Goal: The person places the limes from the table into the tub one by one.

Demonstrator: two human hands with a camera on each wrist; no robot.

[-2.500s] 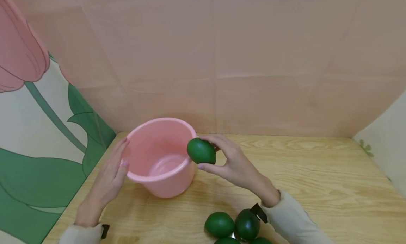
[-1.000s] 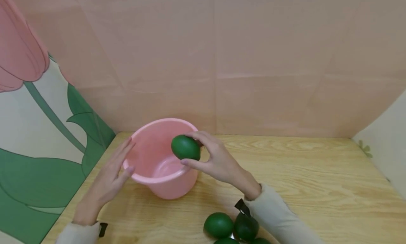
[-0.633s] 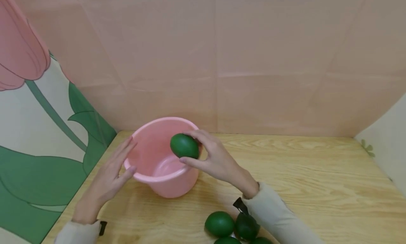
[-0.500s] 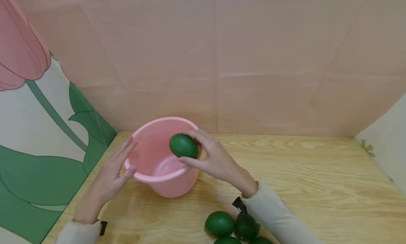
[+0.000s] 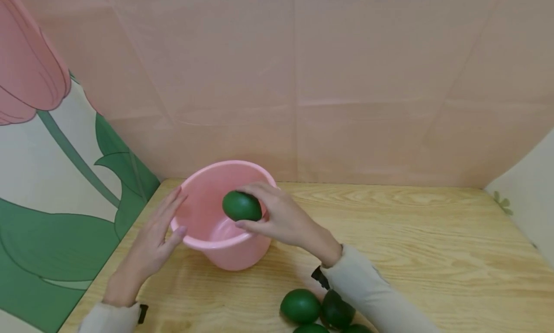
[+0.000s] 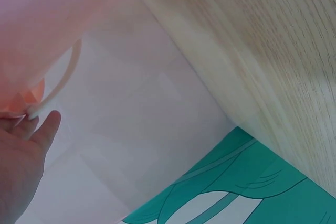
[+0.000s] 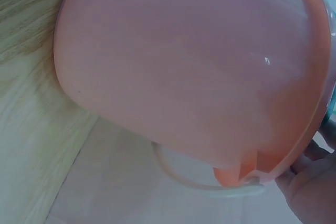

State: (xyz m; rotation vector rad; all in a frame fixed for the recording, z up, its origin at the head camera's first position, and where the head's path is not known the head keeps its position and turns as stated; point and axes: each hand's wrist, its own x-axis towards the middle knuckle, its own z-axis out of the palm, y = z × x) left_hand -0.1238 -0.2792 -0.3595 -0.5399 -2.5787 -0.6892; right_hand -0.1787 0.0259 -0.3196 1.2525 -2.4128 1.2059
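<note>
The fingers and thumb of the right hand [image 5: 281,215] pinch a green fruit [image 5: 242,206], and from here I see the thumb low and the fingers on top. The fruit is over the open top of the pink bucket [image 5: 238,257], but I can't tell if it dips below the rim. This hand reaches over the near right side of the rim, its wrist slanting down toward me.

The left hand [image 5: 153,241] has its fingers long and almost straight, with the tips at the left side of the rim. Its thumb pokes out apart from them, at the rim too. In the left wrist view I see these fingers by the end of the bucket's pale handle [image 6: 70,72].

The bucket stands on the wooden table [image 5: 411,256]. Closer to me, a second fruit [image 5: 300,306] sits beside a darker fruit [image 5: 337,310], and two more are cut off by my view. Both arms wear light sleeves [image 5: 376,294] with something black at the cuff.
</note>
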